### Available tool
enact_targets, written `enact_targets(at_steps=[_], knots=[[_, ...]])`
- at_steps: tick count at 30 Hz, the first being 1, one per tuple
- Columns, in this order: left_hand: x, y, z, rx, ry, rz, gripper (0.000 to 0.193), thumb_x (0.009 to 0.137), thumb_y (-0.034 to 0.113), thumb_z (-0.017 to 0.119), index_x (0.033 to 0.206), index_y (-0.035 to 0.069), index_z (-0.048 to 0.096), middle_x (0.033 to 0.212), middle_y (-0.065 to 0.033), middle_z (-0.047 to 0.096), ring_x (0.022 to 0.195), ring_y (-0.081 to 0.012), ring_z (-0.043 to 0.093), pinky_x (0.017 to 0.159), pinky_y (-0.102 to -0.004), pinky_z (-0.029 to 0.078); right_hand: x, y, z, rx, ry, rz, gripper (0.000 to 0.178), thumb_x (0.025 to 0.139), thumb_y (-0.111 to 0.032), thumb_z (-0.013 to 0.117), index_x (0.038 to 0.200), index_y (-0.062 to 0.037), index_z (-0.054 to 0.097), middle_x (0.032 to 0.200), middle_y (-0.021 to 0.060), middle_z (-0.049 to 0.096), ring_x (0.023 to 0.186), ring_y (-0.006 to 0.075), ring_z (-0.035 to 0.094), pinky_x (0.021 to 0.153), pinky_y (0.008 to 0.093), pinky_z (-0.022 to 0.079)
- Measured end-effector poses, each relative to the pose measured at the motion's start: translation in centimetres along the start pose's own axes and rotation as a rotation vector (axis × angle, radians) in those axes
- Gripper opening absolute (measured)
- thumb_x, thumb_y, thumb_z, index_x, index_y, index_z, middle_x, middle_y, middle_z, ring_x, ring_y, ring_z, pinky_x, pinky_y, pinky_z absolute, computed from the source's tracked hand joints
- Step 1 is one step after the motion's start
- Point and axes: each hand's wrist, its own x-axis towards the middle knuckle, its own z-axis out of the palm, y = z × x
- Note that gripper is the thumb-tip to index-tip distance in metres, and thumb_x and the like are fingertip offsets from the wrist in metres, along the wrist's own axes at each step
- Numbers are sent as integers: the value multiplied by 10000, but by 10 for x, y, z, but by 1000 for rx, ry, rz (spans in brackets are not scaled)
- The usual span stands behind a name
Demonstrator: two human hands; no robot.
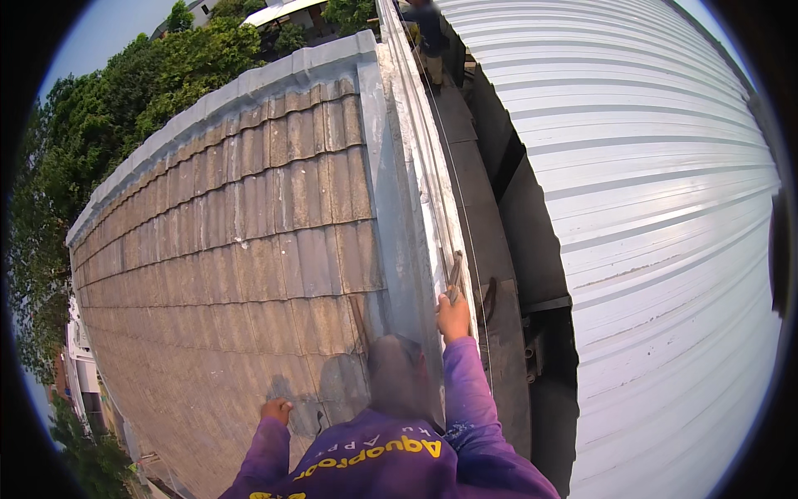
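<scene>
Distant person (431, 37) blurry, perhaps cropped

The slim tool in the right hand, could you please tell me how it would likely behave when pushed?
The slim tool would probably stay stiff, since it projects beyond the right hand with no visible sag. It seems likely light, being narrow and held one-handed, with the left hand well apart. Its material is too small to tell.

From the right hand (453, 318), tile roof (208, 241) lying open toward ten o'clock, white wall top (432, 208) running toward twelve, another person (430, 41) standing far along it, thin line (465, 224) passing close at three.
</scene>
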Motion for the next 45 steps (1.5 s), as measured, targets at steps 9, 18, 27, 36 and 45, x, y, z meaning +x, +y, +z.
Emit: enact_targets(at_steps=[9, 18, 27, 36, 45], knots=[[103, 35, -12, -109, -16, -35, 222, 908, 274, 706, 900, 85, 822, 930, -217, 757, 894, -374, 740, 835, -469, 561, 80, -54, 46, 225, 77, 320, 185, 999, -107, 570, 1172, -40, 579, 670, 66, 570, 440, 182, 536, 383, 356, 406], [285, 179, -121, -334, 128, 55, 243, 914, 228, 632, 993, 86, 812, 925, -182, 765, 826, -335, 738, 791, -460, 563, 114, -142, 2, -43, -121, 502, 60, 972, -80, 571, 1028, -82, 592, 691, 13, 548, 512, 139, 526, 429, 334, 408], [272, 337, -255, -341, 180, 24, 222, 1013, 140, 573, 1083, 47, 763, 795, -89, 714, 729, -218, 684, 721, -377, 535, 195, -252, -5, 51, -280, 507, 176, 988, -132, 612, 1161, -131, 581, 698, 57, 600, 454, 164, 538, 391, 360, 410], [341, 254, -190, -153, 115, -423, 308, 981, 148, 583, 1222, 23, 728, 1128, -230, 741, 1068, -377, 714, 948, -460, 552, 348, -194, 75, -757, -140, -140, 454, 1018, -395, 592, 1240, 0, 628, 971, 256, 724, 911, 452, 701, 827, 536, 539], [420, 365, -159, -384, 86, -521, 176, 959, 78, 568, 1028, 103, 727, 978, -200, 741, 977, -397, 710, 884, -463, 547, 476, -311, 178, -1116, -30, -293, 412, 1026, -331, 626, 1127, 53, 520, 1114, 290, 604, 1057, 476, 630, 907, 561, 494]])
